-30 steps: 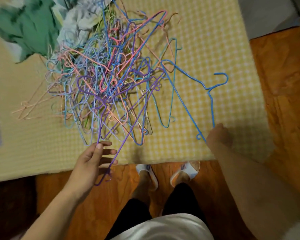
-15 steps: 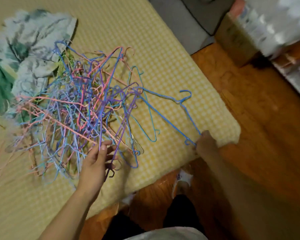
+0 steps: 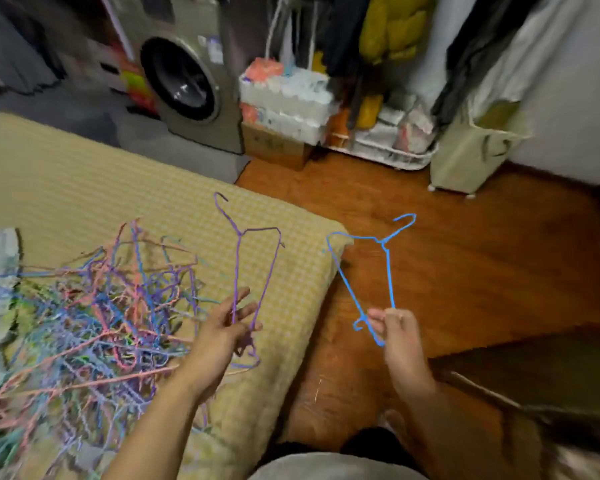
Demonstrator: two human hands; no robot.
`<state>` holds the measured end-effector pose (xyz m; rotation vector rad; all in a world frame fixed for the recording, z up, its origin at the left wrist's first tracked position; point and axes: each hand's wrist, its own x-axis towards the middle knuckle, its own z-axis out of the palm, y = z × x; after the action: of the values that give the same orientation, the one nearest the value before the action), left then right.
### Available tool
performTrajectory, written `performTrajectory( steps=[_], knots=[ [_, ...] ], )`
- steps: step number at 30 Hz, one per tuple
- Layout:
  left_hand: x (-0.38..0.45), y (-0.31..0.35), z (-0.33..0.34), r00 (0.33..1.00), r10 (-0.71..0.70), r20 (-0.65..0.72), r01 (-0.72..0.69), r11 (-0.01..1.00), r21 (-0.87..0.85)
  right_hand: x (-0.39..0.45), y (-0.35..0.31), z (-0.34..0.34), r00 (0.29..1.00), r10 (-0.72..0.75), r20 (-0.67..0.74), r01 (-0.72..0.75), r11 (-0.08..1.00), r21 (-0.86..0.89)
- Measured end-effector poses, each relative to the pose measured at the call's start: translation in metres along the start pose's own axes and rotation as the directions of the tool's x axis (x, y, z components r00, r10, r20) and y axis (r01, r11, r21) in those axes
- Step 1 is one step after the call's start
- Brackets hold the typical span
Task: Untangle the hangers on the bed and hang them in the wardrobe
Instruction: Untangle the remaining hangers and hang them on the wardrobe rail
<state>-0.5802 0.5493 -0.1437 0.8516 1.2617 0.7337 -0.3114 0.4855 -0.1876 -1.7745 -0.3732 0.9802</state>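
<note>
Left hand [image 3: 222,336] holds the thin purple wire hanger [image 3: 253,268] by its lower bar, fingers loosely curled, hook pointing away. Right hand [image 3: 397,332] pinches the thin blue wire hanger [image 3: 368,271] at its lower corner. Both hangers are clear of the tangled multicoloured wire hanger pile [image 3: 84,320] on the yellow checked bed [image 3: 84,181]. Beyond stands the open wardrobe with hanging clothes [image 3: 388,39].

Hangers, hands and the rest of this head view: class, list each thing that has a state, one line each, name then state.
purple hanger: free of the pile, held up by the left hand, hook pointing away.
blue hanger: free of the pile, pinched by the right hand over the floor.
hanger pile: tangled, lying on the bed.
washing machine: door closed.
</note>
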Motion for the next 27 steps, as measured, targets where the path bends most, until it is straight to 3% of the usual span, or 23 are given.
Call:
performTrajectory(
  steps=[5, 10, 12, 15, 21, 27],
  knots=[
    [-0.011, 0.009, 0.115, 0.939, -0.237, 0.249, 0.156, 0.939, 0.305, -0.034, 0.002, -0.117, 0.981, 0.168, -0.094, -0.166, 0.986, 0.028],
    [-0.042, -0.037, 0.247, 0.808, -0.426, 0.408, 0.099, 0.780, 0.618, -0.099, 0.053, -0.236, 0.895, 0.415, -0.164, -0.349, 0.879, 0.324],
    [-0.079, -0.068, 0.321, 0.732, -0.483, 0.480, 0.030, 0.727, 0.686, -0.139, 0.080, -0.299, 0.839, 0.480, -0.257, -0.311, 0.810, 0.497],
    [-0.136, -0.090, 0.403, 0.642, -0.504, 0.578, -0.034, 0.734, 0.678, -0.181, 0.092, -0.371, 0.748, 0.503, -0.434, -0.219, 0.804, 0.553],
    [-0.255, -0.083, 0.565, 0.411, -0.404, 0.817, -0.190, 0.839, 0.510, -0.239, 0.043, -0.524, 0.598, 0.194, -0.777, 0.077, 0.952, 0.296],
    [-0.344, -0.002, 0.698, 0.132, -0.158, 0.979, -0.473, 0.858, 0.202, -0.245, -0.073, -0.626, 0.423, -0.042, -0.905, 0.390, 0.910, 0.140]
  ],
)
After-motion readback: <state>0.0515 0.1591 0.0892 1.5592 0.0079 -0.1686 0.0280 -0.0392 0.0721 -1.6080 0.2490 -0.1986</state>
